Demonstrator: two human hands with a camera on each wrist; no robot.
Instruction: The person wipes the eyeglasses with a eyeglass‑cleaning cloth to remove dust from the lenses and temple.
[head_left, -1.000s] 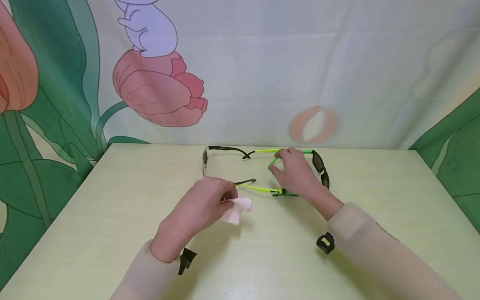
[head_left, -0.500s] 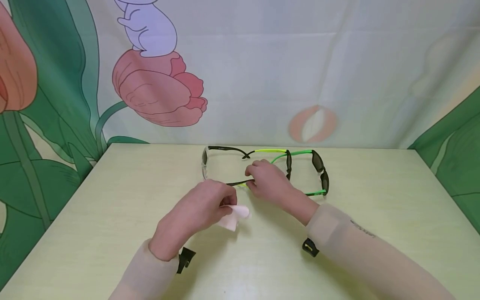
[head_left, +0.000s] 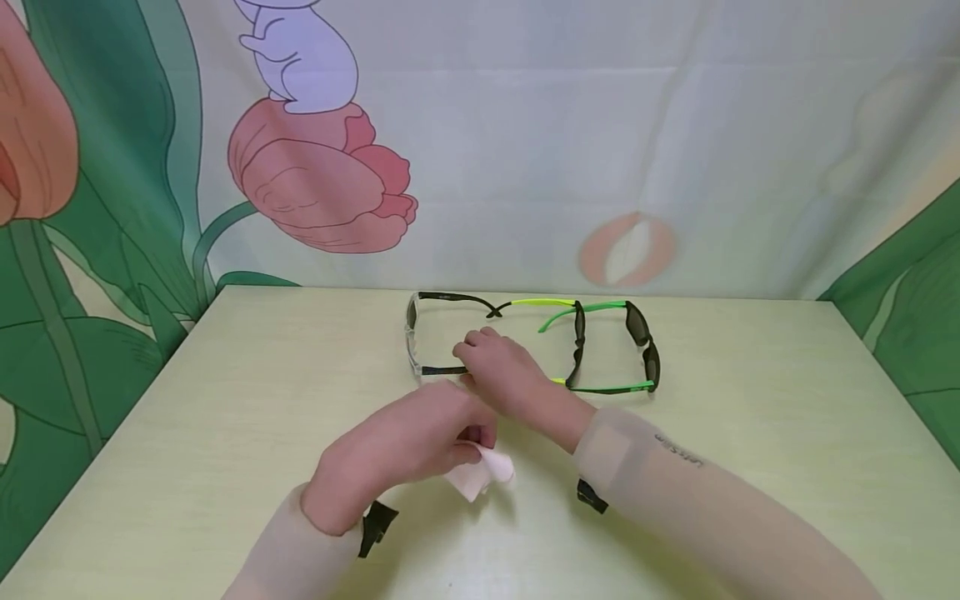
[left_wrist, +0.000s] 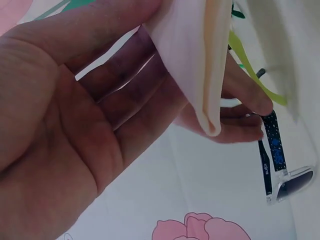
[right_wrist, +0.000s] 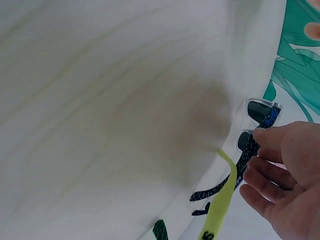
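Note:
My left hand [head_left: 420, 429] pinches a folded pale pink cloth [head_left: 480, 473] between thumb and fingers, low over the table. In the left wrist view the cloth [left_wrist: 192, 65] hangs from the fingertips. Beyond it, my right hand [head_left: 506, 375] has its thumb and fingertips at the near black temple of clear-framed sunglasses [head_left: 412, 340]. The right wrist view puts that hand [right_wrist: 295, 175] at the dark speckled temple [right_wrist: 245, 157], apparently pinching it; the far fingertips are partly hidden. Yellow-and-black sunglasses [head_left: 579, 337] lie to the right, their near temple mostly behind my right hand.
Green-and-black sunglasses [head_left: 651, 358] lie at the right end of the row, overlapping the yellow pair. All three pairs have their temples unfolded. A printed curtain [head_left: 495, 167] hangs behind the back edge of the pale table [head_left: 225, 400].
My right hand has moved left from the green sunglasses, past the yellow pair, to the clear-framed pair's near temple. My left hand with the cloth has shifted slightly nearer and right.

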